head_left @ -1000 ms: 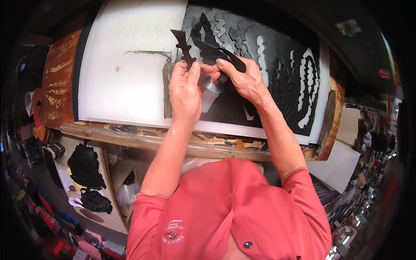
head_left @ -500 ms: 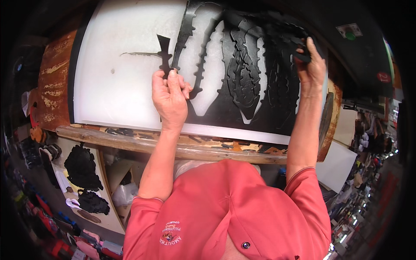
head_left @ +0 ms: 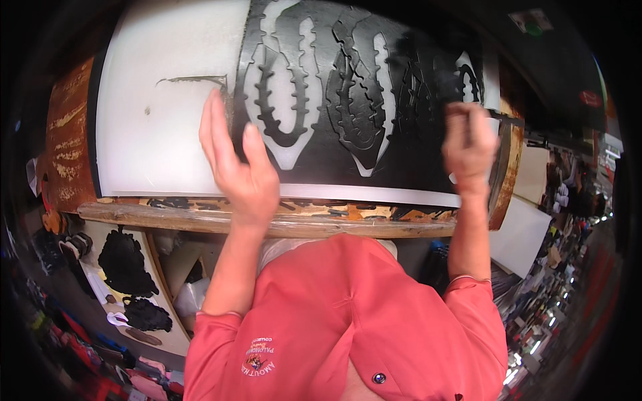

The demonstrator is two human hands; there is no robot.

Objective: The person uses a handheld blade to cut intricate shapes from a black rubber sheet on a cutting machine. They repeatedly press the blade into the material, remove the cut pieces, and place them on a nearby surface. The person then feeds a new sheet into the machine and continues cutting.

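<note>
My left hand point(head_left: 244, 177) is open, its fingers stretched out over the white cutting board point(head_left: 150, 154), next to the left edge of a black sheet. My right hand point(head_left: 471, 147) hovers over the right side of that black sheet point(head_left: 314, 182); its fingers look bent but are smeared by motion, so I cannot tell whether they hold anything. The sheet has pointed openings with toothed outlines. In its left opening lies a U-shaped black toothed piece point(head_left: 286, 141). More cut black pieces point(head_left: 361, 127) lie close together in the middle.
A wooden rail point(head_left: 167, 217) runs along the board's near edge, with small black scraps behind it. Heaps of black pieces point(head_left: 127, 262) lie on a lower shelf at the left. A dark machine part point(head_left: 548, 73) stands at the far right. A white panel point(head_left: 521, 244) leans below it.
My left hand has let go of a black strip and opened. My right hand has come nearer, away from the dark material at the far right. The black sheet now lies flatter.
</note>
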